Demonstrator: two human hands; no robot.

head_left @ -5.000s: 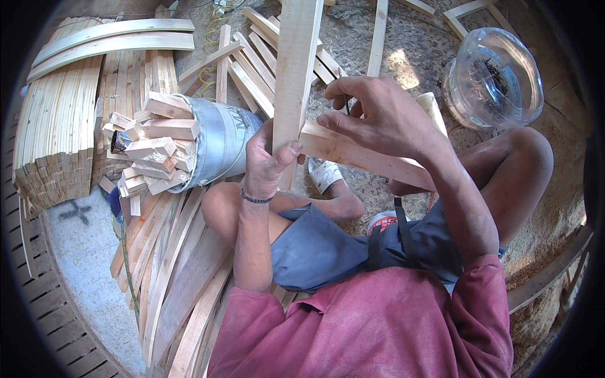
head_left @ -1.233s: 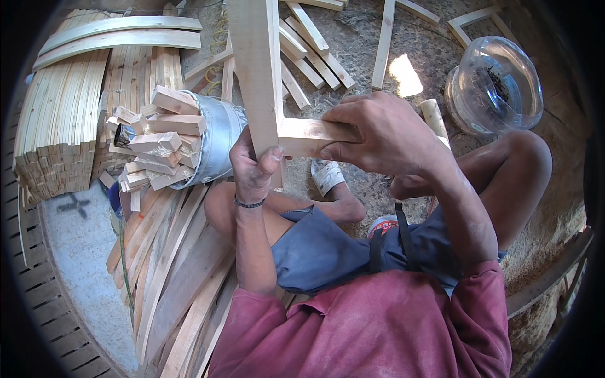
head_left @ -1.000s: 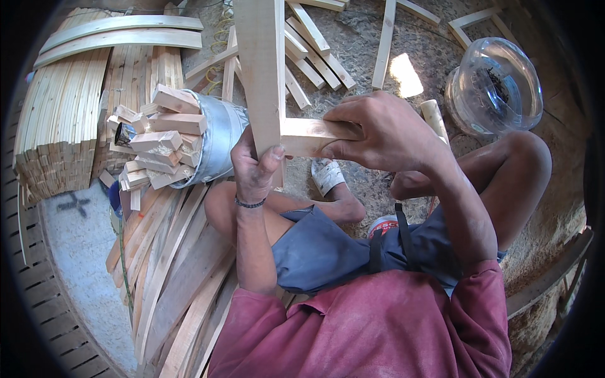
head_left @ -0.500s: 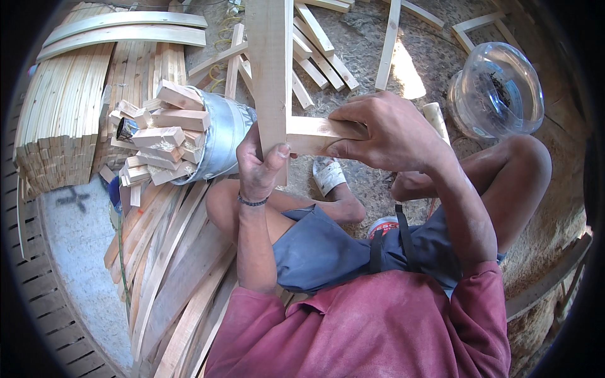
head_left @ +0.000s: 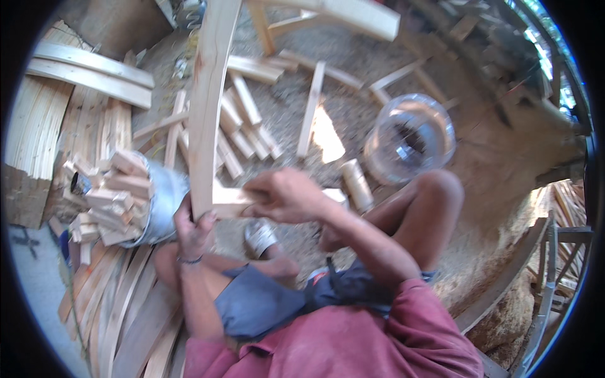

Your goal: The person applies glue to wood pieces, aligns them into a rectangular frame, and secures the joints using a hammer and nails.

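Note:
My left hand (head_left: 194, 228) is closed around the lower end of a long pale wooden bar (head_left: 211, 107). This bar belongs to a wooden frame, whose far crosspiece (head_left: 356, 17) juts off to the right at the top. A shorter wooden piece (head_left: 228, 203) meets the bar's near end at a right angle. My right hand (head_left: 287, 196), a little blurred, is closed over that shorter piece, with the piece's other end showing past my knuckles. How tightly the joint fits cannot be made out.
At left, a metal bucket (head_left: 165, 201) lies tipped, full of short wood blocks (head_left: 120, 195). Stacked planks (head_left: 38, 132) stand behind it. Loose bars (head_left: 246, 126) cover the ground ahead. A clear plastic tub (head_left: 409, 138) and a pale wooden cylinder (head_left: 357, 184) sit to the right.
The whole view has swung rightward, so the scene shifts left. The frame's far crosspiece has come into sight. The shorter piece's far end now shows beyond my right hand.

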